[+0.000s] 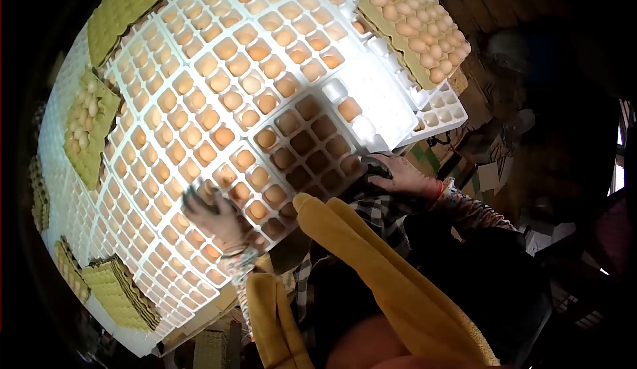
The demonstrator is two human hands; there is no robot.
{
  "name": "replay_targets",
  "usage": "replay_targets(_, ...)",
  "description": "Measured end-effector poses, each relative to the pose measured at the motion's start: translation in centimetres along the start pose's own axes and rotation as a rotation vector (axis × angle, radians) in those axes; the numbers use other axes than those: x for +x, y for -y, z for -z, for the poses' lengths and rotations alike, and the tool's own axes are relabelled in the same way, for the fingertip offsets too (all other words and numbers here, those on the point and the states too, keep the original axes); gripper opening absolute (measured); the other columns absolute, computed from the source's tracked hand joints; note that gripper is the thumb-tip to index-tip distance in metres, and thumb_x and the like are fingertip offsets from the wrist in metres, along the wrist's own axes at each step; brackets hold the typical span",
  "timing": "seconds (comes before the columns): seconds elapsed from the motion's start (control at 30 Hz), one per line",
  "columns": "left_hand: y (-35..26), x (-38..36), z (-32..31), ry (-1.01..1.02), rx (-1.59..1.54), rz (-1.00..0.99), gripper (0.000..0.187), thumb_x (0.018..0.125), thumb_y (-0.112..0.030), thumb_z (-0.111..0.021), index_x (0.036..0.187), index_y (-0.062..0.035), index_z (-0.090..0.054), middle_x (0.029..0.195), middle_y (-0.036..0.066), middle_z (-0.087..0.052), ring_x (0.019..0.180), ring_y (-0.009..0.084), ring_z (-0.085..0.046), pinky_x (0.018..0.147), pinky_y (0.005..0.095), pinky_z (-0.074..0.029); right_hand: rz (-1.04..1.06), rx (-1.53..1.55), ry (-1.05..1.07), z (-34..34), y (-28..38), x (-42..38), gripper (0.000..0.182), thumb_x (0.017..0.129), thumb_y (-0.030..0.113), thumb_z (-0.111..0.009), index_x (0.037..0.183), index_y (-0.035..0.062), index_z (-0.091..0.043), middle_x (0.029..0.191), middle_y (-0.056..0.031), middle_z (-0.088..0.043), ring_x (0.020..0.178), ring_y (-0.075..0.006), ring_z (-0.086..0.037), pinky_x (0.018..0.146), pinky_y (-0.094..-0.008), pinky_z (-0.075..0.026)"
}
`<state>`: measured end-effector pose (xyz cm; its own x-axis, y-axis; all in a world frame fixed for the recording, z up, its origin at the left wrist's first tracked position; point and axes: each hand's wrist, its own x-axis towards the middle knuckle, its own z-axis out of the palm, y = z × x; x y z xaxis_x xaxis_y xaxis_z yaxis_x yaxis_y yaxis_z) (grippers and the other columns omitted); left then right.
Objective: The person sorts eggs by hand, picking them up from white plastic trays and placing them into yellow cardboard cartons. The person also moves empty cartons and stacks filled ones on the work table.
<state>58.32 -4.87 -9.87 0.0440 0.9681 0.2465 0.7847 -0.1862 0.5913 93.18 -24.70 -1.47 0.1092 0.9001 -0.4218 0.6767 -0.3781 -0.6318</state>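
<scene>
Head view, fisheye, strong backlight from under the white grid tray (371, 90), which covers most of the desk.

Left hand (215, 220): gloved, palm down on the grid, fingers (196, 196) spread apart over the cells, clamped on nothing. Lit brown eggs (255, 210) sit in the cells just beside and beyond these fingers; one or two may lie under the palm, but glare and blur keep me from telling.

Right hand (398, 175): at the near edge of the tray, fingers curled together on a small dark object (375, 169), apparently gripping it. Object not identifiable at this size. Just beyond these fingers is a dark block of cells (312, 147), mostly without eggs; a single egg (349, 109) stands farther beyond.

Surroundings: a full paper carton of eggs (418, 27) lies on the tray well beyond the right fingers. Stacks of empty paper cartons (119, 283) sit outward of the left fingers, a part-filled carton (86, 127) beyond them. Yellow apron straps (371, 269) hang close to the body.

Risks, judged:
- Weight from the flat left palm could crack a shell beneath or tip a neighbouring egg.
- The right hand's hard object, swung across the cells, could chip the nearby eggs.
- The full carton overhangs the tray edge; a knock to the tray could slide it off.
</scene>
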Motion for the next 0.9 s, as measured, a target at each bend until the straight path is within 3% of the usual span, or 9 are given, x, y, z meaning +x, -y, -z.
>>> replay_targets(0.13, -14.5, -8.6, -13.2, 0.297, -0.072, -0.304, 0.060, 0.083, -0.037, -0.067, 0.132, -0.0075, -0.049, 0.137, 0.020, -0.042, 0.125, 0.0400, -0.042, 0.106, 0.0575, -0.029, 0.094, 0.072, -0.047, 2.1, -2.8, -2.0, 0.055, 0.083, 0.032, -0.067, 0.125, 0.0002, -0.053, 0.122, -0.0220, -0.057, 0.114, -0.0388, -0.054, 0.098, -0.0423, -0.044)
replay_targets(0.17, -15.5, -10.5, -16.1, 0.071, 0.201, -0.706, 0.063, 0.082, -0.042, -0.067, 0.132, -0.0082, -0.048, 0.138, 0.020, -0.041, 0.127, 0.0398, -0.041, 0.107, 0.0601, -0.027, 0.121, 0.095, -0.107, 3.0, -3.4, -2.7, 0.055, 0.082, 0.031, -0.067, 0.125, -0.0004, -0.053, 0.122, -0.0219, -0.057, 0.114, -0.0388, -0.054, 0.098, -0.0422, -0.044)
replay_targets(0.3, -19.3, -11.1, -16.0, 0.535, 0.131, -0.366, 0.078, 0.080, -0.041, -0.070, 0.143, -0.0100, -0.036, 0.144, 0.020, -0.034, 0.132, 0.0408, -0.035, 0.106, 0.0567, -0.025, 0.150, 0.235, -0.314, 5.6, -10.5, -5.7, 0.039, 0.083, 0.020, -0.068, 0.117, 0.0010, -0.060, 0.117, -0.0182, -0.062, 0.112, -0.0365, -0.058, 0.094, -0.0406, -0.047)
replay_targets(0.47, -29.0, -9.6, -15.9, 0.248, -0.081, -0.356, 0.076, 0.076, -0.031, -0.076, 0.137, -0.0037, -0.042, 0.131, 0.026, -0.041, 0.116, 0.0428, -0.043, 0.098, 0.0510, -0.035, 0.001, 0.642, -0.514, 17.4, -21.5, -3.5, 0.041, 0.089, 0.005, -0.059, 0.130, 0.0018, -0.053, 0.113, -0.0105, -0.064, 0.096, -0.0261, -0.065, 0.086, -0.0321, -0.051)
replay_targets(0.57, -42.3, -10.2, -19.1, 0.342, -0.251, -0.505, 0.070, 0.073, -0.022, -0.077, 0.132, -0.0018, -0.046, 0.126, 0.025, -0.049, 0.110, 0.0430, -0.051, 0.095, 0.0473, -0.042, 0.404, -0.051, -0.441, 24.4, -24.0, 1.9, 0.062, 0.078, 0.007, -0.070, 0.135, 0.0078, -0.047, 0.127, -0.0148, -0.053, 0.117, -0.0264, -0.052, 0.097, -0.0426, -0.043)
replay_targets(0.63, -47.4, -10.5, -22.3, 0.494, -0.037, -0.633, 0.064, 0.073, -0.019, -0.075, 0.128, -0.0008, -0.048, 0.125, 0.024, -0.050, 0.109, 0.0414, -0.052, 0.091, 0.0460, -0.045, 0.443, -0.609, -0.075, 27.3, -23.4, 3.6, 0.058, 0.077, 0.016, -0.069, 0.132, 0.0081, -0.049, 0.132, -0.0138, -0.049, 0.116, -0.0284, -0.049, 0.096, -0.0418, -0.040)
replay_targets(0.7, -46.8, -10.4, -26.0, 0.554, 0.148, -0.601, 0.058, 0.073, -0.017, -0.075, 0.124, -0.0009, -0.050, 0.124, 0.024, -0.051, 0.108, 0.0407, -0.053, 0.089, 0.0449, -0.046, 0.649, -0.968, -0.121, 25.5, -26.4, 5.9, 0.047, 0.080, 0.023, -0.062, 0.123, 0.0087, -0.052, 0.131, -0.0118, -0.047, 0.112, -0.0280, -0.049, 0.089, -0.0383, -0.041)
replay_targets(0.77, -47.1, -10.3, -26.0, 0.568, 0.113, -0.503, 0.044, 0.080, -0.015, -0.070, 0.117, -0.0011, -0.052, 0.119, 0.019, -0.056, 0.104, 0.0337, -0.058, 0.083, 0.0414, -0.049, 0.683, -0.799, 0.040, 26.9, -26.4, 7.4, 0.049, 0.078, 0.024, -0.067, 0.122, 0.0072, -0.052, 0.129, -0.0117, -0.049, 0.106, -0.0273, -0.052, 0.086, -0.0402, -0.043)
replay_targets(0.9, -46.1, -9.5, -22.9, 0.249, -1.195, 0.725, 0.026, 0.086, -0.003, -0.064, 0.111, -0.0030, -0.057, 0.099, 0.007, -0.063, 0.082, 0.0184, -0.063, 0.070, 0.0290, -0.054, 0.516, 0.221, 0.081, 31.3, -27.0, 8.5, 0.050, 0.078, 0.023, -0.072, 0.120, 0.0018, -0.055, 0.115, -0.0100, -0.058, 0.095, -0.0223, -0.061, 0.086, -0.0343, -0.049)
